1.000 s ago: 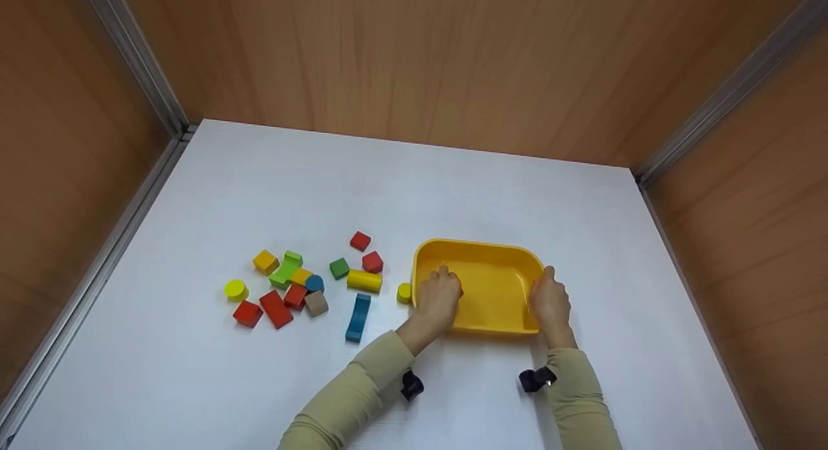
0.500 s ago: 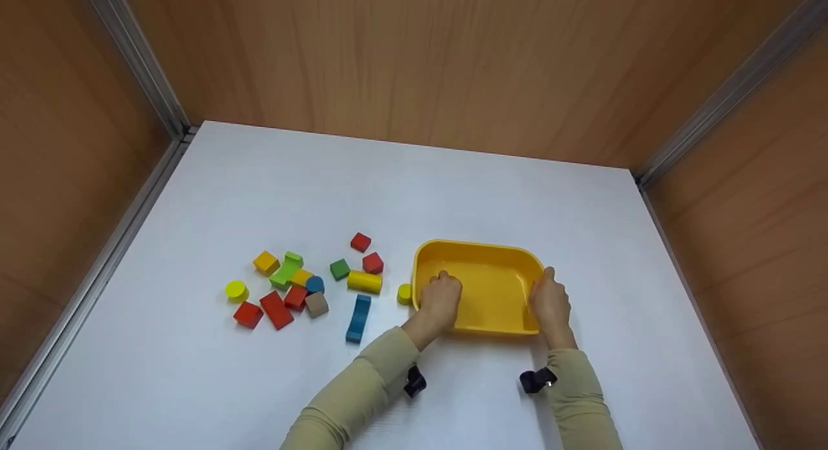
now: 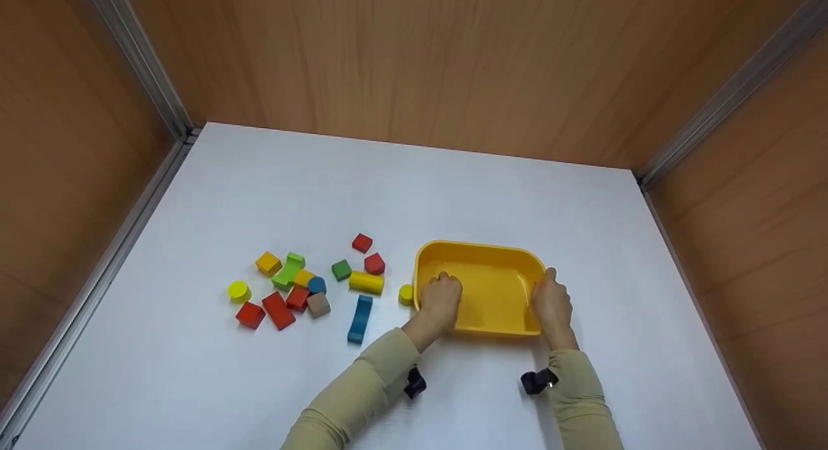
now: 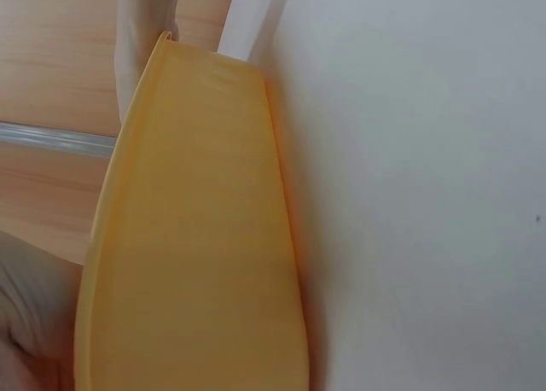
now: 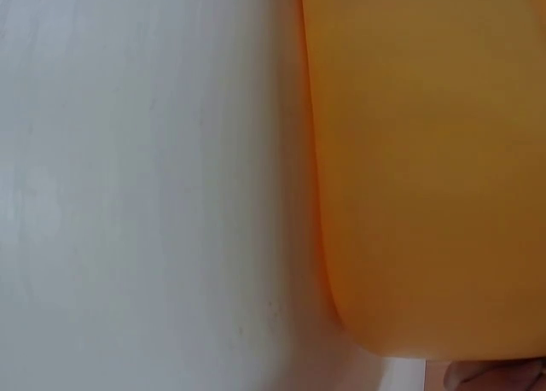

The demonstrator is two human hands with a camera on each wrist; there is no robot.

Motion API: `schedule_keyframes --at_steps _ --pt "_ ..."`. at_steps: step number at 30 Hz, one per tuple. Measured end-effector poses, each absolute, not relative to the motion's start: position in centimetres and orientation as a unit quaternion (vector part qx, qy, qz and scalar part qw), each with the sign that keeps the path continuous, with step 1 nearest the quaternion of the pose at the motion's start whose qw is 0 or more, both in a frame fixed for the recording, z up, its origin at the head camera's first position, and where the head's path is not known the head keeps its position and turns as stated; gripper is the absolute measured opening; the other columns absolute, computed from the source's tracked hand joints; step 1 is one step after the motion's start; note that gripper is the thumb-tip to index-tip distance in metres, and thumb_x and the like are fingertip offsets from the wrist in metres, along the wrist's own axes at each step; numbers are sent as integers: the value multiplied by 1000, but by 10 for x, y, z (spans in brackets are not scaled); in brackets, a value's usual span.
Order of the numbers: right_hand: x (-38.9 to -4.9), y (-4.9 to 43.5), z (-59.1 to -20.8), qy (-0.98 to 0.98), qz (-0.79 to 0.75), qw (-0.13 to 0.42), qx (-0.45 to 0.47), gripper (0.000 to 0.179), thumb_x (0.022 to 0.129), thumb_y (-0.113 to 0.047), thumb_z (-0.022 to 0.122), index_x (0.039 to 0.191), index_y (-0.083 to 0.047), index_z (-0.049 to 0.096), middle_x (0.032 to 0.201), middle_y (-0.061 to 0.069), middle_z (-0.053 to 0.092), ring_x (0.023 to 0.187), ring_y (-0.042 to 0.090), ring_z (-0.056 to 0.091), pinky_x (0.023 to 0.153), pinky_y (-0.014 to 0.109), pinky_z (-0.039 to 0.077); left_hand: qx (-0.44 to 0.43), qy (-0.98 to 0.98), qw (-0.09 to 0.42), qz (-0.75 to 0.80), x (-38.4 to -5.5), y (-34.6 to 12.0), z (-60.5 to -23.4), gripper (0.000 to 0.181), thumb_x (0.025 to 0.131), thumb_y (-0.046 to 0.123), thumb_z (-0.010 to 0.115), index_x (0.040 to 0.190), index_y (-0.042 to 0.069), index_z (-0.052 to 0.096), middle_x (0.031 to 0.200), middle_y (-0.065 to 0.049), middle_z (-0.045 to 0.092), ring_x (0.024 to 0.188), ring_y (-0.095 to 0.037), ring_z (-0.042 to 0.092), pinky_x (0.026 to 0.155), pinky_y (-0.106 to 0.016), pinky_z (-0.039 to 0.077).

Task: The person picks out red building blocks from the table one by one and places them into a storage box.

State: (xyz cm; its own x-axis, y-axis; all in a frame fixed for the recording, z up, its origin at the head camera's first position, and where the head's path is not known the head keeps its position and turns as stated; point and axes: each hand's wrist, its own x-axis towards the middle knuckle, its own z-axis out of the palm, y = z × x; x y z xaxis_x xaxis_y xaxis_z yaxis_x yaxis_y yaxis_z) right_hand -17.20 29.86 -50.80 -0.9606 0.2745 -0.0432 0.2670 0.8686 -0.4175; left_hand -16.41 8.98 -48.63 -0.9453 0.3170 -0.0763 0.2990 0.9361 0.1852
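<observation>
The head view shows the yellow tray (image 3: pixel 495 295) with blocks (image 3: pixel 279 310) at its left; the right hand (image 3: pixel 552 306) grips its right end, the left hand (image 3: pixel 441 301) curls over it, but what it holds I cannot tell. Left wrist view adds the outer wall (image 4: pixel 196 220); right wrist view, fingers (image 5: pixel 490 376) at its end

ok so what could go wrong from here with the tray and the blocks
If the yellow tray slides left, it could knock the small yellow cylinder right beside it. The left sleeve might brush the long blue block if the arm swings left. The right grip holds only the tray's right end, so lifting with it alone would probably tip the tray.
</observation>
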Motion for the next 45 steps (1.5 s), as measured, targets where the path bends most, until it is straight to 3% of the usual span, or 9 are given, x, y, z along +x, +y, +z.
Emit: schedule_keyframes --at_steps 5,12,20,29,37,45 --pt "-171 299 -507 -965 217 6 -144 25 92 -11 38 111 5 35 73 20 54 56 27 52 45 36 40 166 981 29 94 -161 88 -484 15 84 12 59 96 3 62 83 -9 53 73 -19 52 59 -32 49" --pt "-171 300 -509 -966 211 11 -146 23 92 -12 39 109 3 35 74 22 55 56 29 54 44 38 42 176 978 -55 101 -156 83 -473 14 82 9 59 93 2 62 81 -8 55 72 -20 56 55 -31 49" --pt "-172 302 -508 -966 213 6 -147 28 92 -12 39 114 5 34 75 23 55 56 28 54 44 37 42 180 971 -35 153 -155 69 -457 26 80 20 64 97 1 58 86 -8 55 75 -18 54 66 -30 50" --pt "-173 302 -507 -965 217 2 -151 29 92 -12 39 115 4 34 75 22 54 56 28 53 45 36 42 144 969 -53 193 -159 45 -447 31 83 22 62 107 3 56 96 -8 55 80 -18 52 78 -26 47" --pt "-171 300 -508 -964 219 -5 -154 25 92 -12 39 112 3 34 76 22 55 56 27 53 45 35 42 107 980 -67 154 -172 18 -458 34 83 20 62 110 1 53 97 -10 51 84 -20 47 79 -26 47" --pt "-173 299 -507 -965 216 -4 -148 25 93 -12 37 113 3 33 76 22 54 55 27 52 44 35 40 60 987 -73 133 -186 -3 -480 35 82 20 62 106 -3 52 98 -14 48 90 -26 47 77 -35 45"
